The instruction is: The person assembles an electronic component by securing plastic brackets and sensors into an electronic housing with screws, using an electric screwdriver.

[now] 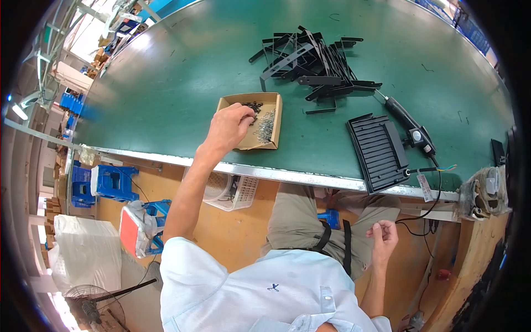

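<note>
My left hand [229,127] reaches into a shallow cardboard box [274,119] on the green table, its fingertips pinched over a small heap of black screws [254,106]. A pile of silver screws [266,126] lies in the same box, just right of the hand. Whether the fingers hold a screw is hidden. My right hand [383,237] hovers below the table edge above my lap, fingers curled loosely, with something tiny possibly pinched between them. A black finned lamp housing [379,150] with a sensor and cable lies at the table's near edge, to the right.
A heap of black metal brackets [312,63] lies beyond the box. A black power screwdriver [402,115] rests beside the housing. A metal rail [276,174] edges the table. Blue crates [113,182], a white bin and a fan [91,307] stand on the floor at left.
</note>
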The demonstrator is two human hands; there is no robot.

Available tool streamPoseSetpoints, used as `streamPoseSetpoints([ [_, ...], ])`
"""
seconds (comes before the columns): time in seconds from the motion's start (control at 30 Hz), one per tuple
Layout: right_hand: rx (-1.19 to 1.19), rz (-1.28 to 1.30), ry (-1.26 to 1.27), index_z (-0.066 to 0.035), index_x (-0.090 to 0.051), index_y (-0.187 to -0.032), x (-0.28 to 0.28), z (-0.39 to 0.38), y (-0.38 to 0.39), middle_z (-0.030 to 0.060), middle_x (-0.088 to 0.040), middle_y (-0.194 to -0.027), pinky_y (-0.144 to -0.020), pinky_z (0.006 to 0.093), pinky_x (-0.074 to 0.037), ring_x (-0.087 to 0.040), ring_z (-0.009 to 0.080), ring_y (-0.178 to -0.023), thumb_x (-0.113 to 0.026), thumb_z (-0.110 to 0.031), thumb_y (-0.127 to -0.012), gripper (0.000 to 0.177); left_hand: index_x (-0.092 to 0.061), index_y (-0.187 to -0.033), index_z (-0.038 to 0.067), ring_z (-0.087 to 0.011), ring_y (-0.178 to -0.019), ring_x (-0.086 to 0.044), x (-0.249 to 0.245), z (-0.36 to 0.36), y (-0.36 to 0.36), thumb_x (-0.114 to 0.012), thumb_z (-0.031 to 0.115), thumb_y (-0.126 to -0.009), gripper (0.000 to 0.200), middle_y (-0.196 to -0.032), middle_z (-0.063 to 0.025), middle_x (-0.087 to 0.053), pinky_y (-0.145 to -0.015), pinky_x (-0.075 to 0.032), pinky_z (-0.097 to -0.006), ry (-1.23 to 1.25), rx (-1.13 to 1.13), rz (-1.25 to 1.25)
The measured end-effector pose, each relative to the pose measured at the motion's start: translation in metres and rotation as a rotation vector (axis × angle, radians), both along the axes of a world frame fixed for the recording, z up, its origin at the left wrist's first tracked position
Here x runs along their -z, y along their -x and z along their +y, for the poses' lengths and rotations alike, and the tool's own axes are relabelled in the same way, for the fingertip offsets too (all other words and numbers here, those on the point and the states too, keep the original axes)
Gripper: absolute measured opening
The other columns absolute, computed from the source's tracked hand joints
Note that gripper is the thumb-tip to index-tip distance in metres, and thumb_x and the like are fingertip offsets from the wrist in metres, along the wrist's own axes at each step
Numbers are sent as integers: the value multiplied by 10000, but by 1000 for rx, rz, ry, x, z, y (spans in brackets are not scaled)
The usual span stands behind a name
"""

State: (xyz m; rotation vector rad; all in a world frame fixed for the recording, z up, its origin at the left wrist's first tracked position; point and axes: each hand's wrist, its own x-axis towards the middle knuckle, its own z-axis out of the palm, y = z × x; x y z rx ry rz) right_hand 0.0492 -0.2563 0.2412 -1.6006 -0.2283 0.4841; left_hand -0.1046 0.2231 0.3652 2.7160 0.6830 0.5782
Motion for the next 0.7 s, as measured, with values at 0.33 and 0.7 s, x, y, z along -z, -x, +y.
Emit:
streamPoseSetpoints([
  [0.33, 28, -318, 16, -1, -631, -1030, -90, -23, -84, 26, -671, -879, -697, 247, -538, -659, 92, -759, -683, -33, -996, 71, -740, -918, 28, -359, -848, -668, 21, 19, -16, -702, 76, -873, 75, -884, -150, -662, -781, -517, -448, -22, 39, 91],
  [0.7, -355, -1133, 617, 11, -606, -1342, -134, 46, -241, 215, -657, -1309, -1042, 450, -506, -616, 382, -1239, -759, -113, -859, 521, -696, -1036, 60, -386, -930, -661, 19, 24, -10, -658, 85, -919, 125, -1019, -134, -634, -785, -534, -488, -125, 160, 163],
])
